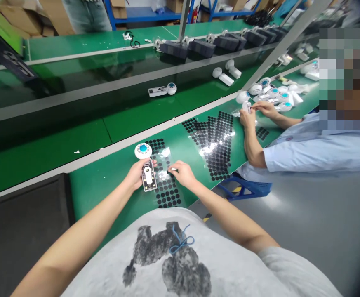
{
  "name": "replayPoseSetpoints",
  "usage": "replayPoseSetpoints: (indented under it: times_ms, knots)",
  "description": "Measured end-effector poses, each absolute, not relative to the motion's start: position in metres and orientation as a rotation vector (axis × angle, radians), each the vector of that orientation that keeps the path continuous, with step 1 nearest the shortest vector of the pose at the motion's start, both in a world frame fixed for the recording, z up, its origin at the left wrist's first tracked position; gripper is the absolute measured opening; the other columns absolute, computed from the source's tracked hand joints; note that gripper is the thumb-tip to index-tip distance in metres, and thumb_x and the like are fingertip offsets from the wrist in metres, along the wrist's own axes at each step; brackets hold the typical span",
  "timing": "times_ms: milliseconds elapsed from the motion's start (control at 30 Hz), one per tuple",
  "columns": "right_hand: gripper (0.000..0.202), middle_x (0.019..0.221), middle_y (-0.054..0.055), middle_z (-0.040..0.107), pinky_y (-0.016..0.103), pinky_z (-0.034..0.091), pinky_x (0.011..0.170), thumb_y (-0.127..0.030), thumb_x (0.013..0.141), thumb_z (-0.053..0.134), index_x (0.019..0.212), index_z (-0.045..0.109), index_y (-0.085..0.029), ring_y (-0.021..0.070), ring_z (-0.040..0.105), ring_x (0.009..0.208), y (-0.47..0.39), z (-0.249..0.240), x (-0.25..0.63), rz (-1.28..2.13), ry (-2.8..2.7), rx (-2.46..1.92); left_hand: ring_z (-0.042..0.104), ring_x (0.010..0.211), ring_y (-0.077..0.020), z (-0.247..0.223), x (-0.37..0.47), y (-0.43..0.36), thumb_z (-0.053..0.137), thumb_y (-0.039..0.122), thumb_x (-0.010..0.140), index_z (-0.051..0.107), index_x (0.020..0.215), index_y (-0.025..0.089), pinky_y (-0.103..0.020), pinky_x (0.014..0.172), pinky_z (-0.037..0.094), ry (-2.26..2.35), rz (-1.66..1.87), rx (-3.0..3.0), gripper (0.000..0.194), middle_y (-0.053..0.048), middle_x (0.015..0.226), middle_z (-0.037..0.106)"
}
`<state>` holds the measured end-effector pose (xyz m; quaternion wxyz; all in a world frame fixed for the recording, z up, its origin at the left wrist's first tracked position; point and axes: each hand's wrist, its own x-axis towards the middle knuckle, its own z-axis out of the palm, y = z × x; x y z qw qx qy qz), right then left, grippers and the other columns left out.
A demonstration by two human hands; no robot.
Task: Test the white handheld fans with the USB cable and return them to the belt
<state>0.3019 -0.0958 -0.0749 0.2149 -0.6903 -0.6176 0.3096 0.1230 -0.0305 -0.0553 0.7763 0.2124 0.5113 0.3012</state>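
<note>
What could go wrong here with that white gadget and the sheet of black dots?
The white device, held in the left hand, might slip onto the green table. The right hand is close to the sheet of black dots, so it could crease or shift it.

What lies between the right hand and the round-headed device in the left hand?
The head view shows part of a clear sheet with round black dots between the right hand and the round-headed device.

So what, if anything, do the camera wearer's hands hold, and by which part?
Left hand: white device, by its body, just below the round head. Right hand: too unclear to tell.
</note>
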Motion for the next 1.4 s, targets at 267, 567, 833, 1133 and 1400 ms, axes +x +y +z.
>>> replayPoseSetpoints:
  times_ms: [267, 567, 833, 1133, 1400]
  knots:
    - [0.014, 0.094, 0.006, 0.061, 0.025, 0.038, 0.070, -0.025, 0.082, 0.057, 0.088, 0.069, -0.020, 0.0179, 0.057, 0.081, -0.092, -0.086, 0.297, 0.883, -1.848, -2.040, 0.064, 0.085, -0.0208, -0.085, 0.124, -0.030, 0.062, 0.021, 0.073, 0.061, 0.084, 0.010, -0.029, 0.061, 0.055, 1.170, 0.687, 0.498, 0.016, -0.012, 0.092, 0.066]
    - [0.009, 0.081, 0.006, 0.057, 0.024, 0.036, 0.063, -0.022, 0.079, 0.059, 0.078, 0.065, -0.016, 0.0154, 0.053, 0.071, -0.084, -0.086, 0.298, 1.007, -1.808, -2.061, 0.064, 0.062, -0.0186, -0.090, 0.126, -0.032, 0.064, 0.027, 0.071, 0.060, 0.084, 0.010, -0.029, 0.053, 0.052, 1.195, 0.679, 0.531, 0.022, -0.011, 0.083, 0.067]
    - [0.011, 0.081, 0.003, 0.053, 0.023, 0.039, 0.070, -0.023, 0.083, 0.052, 0.080, 0.058, -0.014, 0.0122, 0.050, 0.072, -0.090, -0.038, 0.302, 0.998, -1.567, -1.891, 0.062, 0.056, -0.0161, -0.081, 0.127, -0.030, 0.062, 0.024, 0.074, 0.058, 0.085, 0.010, -0.029, 0.054, 0.052, 1.189, 0.653, 0.506, 0.019, -0.010, 0.079, 0.066]
    - [0.017, 0.065, -0.004, 0.048, 0.023, 0.034, 0.055, -0.029, 0.081, 0.055, 0.071, 0.052, -0.016, 0.0082, 0.041, 0.058, -0.095, 0.128, 0.283, 1.535, -1.379, -1.192, 0.064, 0.074, -0.0185, 0.075, 0.109, -0.057, 0.029, 0.045, 0.091, 0.062, 0.097, 0.014, -0.034, 0.074, 0.053, 0.709, 0.569, 0.521, 0.045, -0.007, 0.083, 0.067]
    - [0.012, 0.072, -0.002, 0.050, 0.024, 0.036, 0.058, -0.021, 0.084, 0.051, 0.073, 0.053, -0.016, 0.0088, 0.045, 0.063, -0.100, 0.171, 0.261, 1.358, -1.781, -1.256, 0.060, 0.099, -0.0188, 0.125, 0.102, -0.086, 0.029, 0.039, 0.093, 0.058, 0.111, 0.021, -0.032, 0.089, 0.047, 0.659, 0.746, 0.532, 0.039, -0.002, 0.090, 0.067]
